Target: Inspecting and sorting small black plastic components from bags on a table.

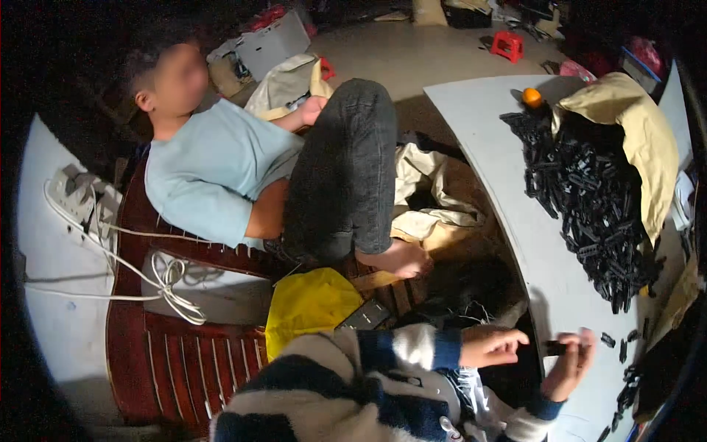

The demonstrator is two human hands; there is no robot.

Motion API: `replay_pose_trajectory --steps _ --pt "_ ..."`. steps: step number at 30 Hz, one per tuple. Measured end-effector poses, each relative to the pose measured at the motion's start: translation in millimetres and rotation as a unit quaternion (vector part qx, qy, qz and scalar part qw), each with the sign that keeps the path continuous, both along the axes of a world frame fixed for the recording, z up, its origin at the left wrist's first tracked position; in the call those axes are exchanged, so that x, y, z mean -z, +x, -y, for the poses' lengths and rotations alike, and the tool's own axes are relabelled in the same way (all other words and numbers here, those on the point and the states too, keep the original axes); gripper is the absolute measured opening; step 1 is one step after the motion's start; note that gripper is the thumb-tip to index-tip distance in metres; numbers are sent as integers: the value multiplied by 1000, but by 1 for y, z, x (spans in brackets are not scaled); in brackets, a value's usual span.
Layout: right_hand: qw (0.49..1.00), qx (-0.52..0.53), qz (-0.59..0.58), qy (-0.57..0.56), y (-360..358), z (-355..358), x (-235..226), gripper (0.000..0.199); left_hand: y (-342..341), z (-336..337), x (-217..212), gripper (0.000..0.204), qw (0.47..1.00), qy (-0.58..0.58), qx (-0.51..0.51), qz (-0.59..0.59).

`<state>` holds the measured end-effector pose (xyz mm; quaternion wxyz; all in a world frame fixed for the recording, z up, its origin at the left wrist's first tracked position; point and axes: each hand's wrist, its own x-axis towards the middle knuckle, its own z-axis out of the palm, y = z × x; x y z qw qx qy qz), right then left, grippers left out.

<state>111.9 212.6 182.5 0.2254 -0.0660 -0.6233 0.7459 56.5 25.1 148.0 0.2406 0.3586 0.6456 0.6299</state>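
My right hand (568, 370) is at the near edge of the white table, slightly blurred, its fingers closed on a small black plastic piece (554, 348). Just left of it, apart from the piece, my left hand (493, 347) reaches out with its fingers stretched and nothing visible in them. A large heap of black plastic pieces (600, 199) spreads over the table beyond my hands. Several loose black pieces (623, 351) lie beside my right hand, and more (627, 389) trail toward the near edge.
A tan sack (652, 147) lies against the heap, near an orange fruit (531, 97). Another person (213, 162) sits with raised knees on the wooden bench (184, 361) at left. A yellow bag (305, 306) and coiled white cable (173, 283) lie nearby. The white table (486, 125) curves along the right.
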Motion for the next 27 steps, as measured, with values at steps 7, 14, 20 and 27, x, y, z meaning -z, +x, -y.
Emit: replay_pose_trajectory --steps 7,14,20,27 --pt "794 245 69 552 -17 -166 51 30 28 116 119 24 970 -49 -226 71" --pt "647 235 161 707 -18 -185 64 31 47 117 142 33 918 -207 -310 -136" --pt "674 304 193 645 -12 -194 66 35 44 111 144 32 917 -118 -360 -124" --pt "616 295 297 667 -1 -227 81 37 46 109 150 32 871 -203 -411 -177"
